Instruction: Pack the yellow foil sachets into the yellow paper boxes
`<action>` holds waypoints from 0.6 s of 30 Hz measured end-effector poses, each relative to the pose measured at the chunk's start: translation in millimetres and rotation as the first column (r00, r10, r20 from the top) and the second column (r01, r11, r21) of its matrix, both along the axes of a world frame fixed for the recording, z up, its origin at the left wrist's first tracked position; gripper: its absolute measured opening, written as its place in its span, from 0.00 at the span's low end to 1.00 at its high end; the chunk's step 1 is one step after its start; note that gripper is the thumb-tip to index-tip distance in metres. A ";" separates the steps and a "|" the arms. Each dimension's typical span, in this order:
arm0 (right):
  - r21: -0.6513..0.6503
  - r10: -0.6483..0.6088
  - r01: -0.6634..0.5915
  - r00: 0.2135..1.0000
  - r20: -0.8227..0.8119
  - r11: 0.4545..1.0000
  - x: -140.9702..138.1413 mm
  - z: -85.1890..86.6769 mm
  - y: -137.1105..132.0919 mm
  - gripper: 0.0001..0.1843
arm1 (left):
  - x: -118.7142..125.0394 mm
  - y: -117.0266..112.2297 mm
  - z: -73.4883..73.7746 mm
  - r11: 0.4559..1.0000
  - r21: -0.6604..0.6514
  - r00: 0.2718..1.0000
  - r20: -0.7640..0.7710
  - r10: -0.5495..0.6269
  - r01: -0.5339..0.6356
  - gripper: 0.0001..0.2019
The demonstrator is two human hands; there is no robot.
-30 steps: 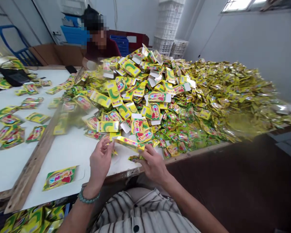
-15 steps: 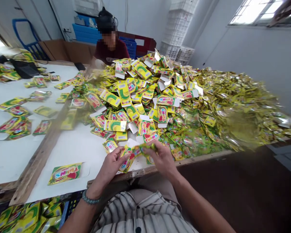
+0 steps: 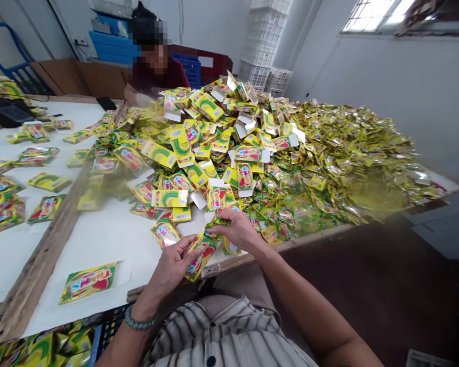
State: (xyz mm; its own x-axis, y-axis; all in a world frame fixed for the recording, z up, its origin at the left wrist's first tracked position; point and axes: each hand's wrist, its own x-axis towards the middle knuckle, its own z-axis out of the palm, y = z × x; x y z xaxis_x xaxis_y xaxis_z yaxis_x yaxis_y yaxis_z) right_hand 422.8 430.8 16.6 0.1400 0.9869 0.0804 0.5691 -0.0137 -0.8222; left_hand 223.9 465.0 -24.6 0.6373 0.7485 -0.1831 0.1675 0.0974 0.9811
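1. The left hand (image 3: 172, 267) was closed around a small yellow-green carton (image 3: 199, 257), thumb across its face. It held the carton just above the near edge of the desk (image 3: 110, 239).
2. The right hand (image 3: 239, 232) sat just beyond and to the right of the left. Its fingertips were pinched on a sachet (image 3: 216, 223) whose lower end met the carton's upper end. Whether the sachet had gone inside could not be told.
3. The two hands were close together but not touching, linked only through the carton and the sachet.
4. By the look of it, the work on this one carton was in mid-step: carton gripped, sachet at its end, no flap visibly closed.
5. Much appeared undone. Directly beyond the hands rose a heap of cartons (image 3: 206, 132), many with white flaps open. Beyond and to the right of the right hand spread a wide pile of loose sachets (image 3: 348, 148).
6. Left of the left hand one flat carton blank (image 3: 87, 282) lay alone on the desk. Further left, past a wooden batten (image 3: 42, 260), more packs lay scattered.
7. Below the left forearm, under the desk edge, yellow packs (image 3: 42, 349) were gathered. Whether these were finished ones could not be told.
8. Beyond the carton heap sat another person (image 3: 156, 76), well apart from the hands.
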 end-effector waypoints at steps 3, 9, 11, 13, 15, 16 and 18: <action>0.029 -0.050 0.049 0.999 0.020 0.998 -6.6 -4.7 -2.1 0.07 | 2.2 -0.8 -2.2 0.985 -0.169 0.994 0.098 0.053 -0.036 0.27; 0.174 -0.033 0.019 0.996 0.080 0.985 -15.1 -8.8 -21.5 0.07 | 0.3 -1.8 -5.0 0.950 -0.304 0.977 0.171 0.126 -0.069 0.25; 0.203 -0.081 0.049 0.985 0.150 0.978 -18.8 -8.9 -26.4 0.06 | 0.4 -0.8 -5.5 0.954 -0.290 0.978 0.166 0.124 -0.072 0.24; 0.192 -0.064 0.023 0.976 0.206 0.981 -22.3 -7.3 -30.1 0.06 | 0.7 0.6 -5.1 0.954 -0.291 0.979 0.162 0.127 -0.075 0.24; 0.168 -0.042 0.010 0.982 0.187 0.986 -25.2 -4.7 -33.1 0.05 | 0.8 1.8 -3.1 0.947 -0.314 0.978 0.164 0.131 -0.074 0.24; 0.150 -0.032 0.009 0.987 0.155 0.989 -26.8 -3.7 -34.4 0.06 | 0.8 2.0 -1.6 0.943 -0.324 0.977 0.170 0.132 -0.071 0.24; 0.107 -0.014 0.004 0.996 0.090 0.994 -31.4 -4.4 -36.8 0.13 | 1.0 1.0 1.6 0.944 -0.324 0.974 0.191 0.125 -0.057 0.22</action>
State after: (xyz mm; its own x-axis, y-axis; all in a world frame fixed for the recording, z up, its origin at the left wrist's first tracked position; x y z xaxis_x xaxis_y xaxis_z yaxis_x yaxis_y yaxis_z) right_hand 391.4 394.0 12.3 0.1362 0.9708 0.1974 0.6414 0.0654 -0.7644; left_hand 224.9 466.0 -23.0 0.6181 0.7305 -0.2905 -0.0594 0.4119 0.9093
